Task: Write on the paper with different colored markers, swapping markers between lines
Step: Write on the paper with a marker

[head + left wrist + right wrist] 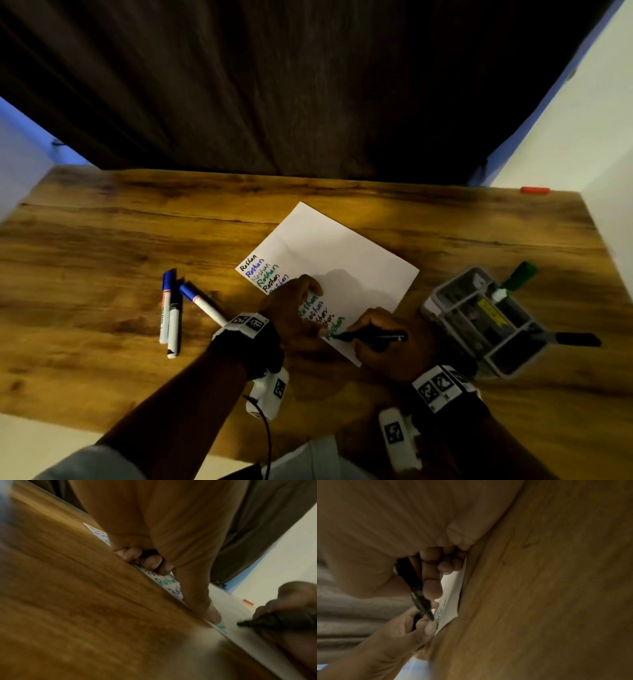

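Note:
A white paper lies angled on the wooden table, with lines of "Roshan" in black, blue and green down its left side. My right hand grips a black marker in a writing hold. Its tip sits just under the lowest green line, near the paper's near corner. In the right wrist view the marker runs down between thumb and fingers to the paper. My left hand rests on the paper's left edge. Its thumb presses the sheet beside the marker tip and its fingers curl loosely.
Three capped markers lie left of the paper: a blue-capped one, a black one and another blue-capped one. A grey organizer stands at the right with a green marker in it and a black marker alongside. A dark curtain hangs behind.

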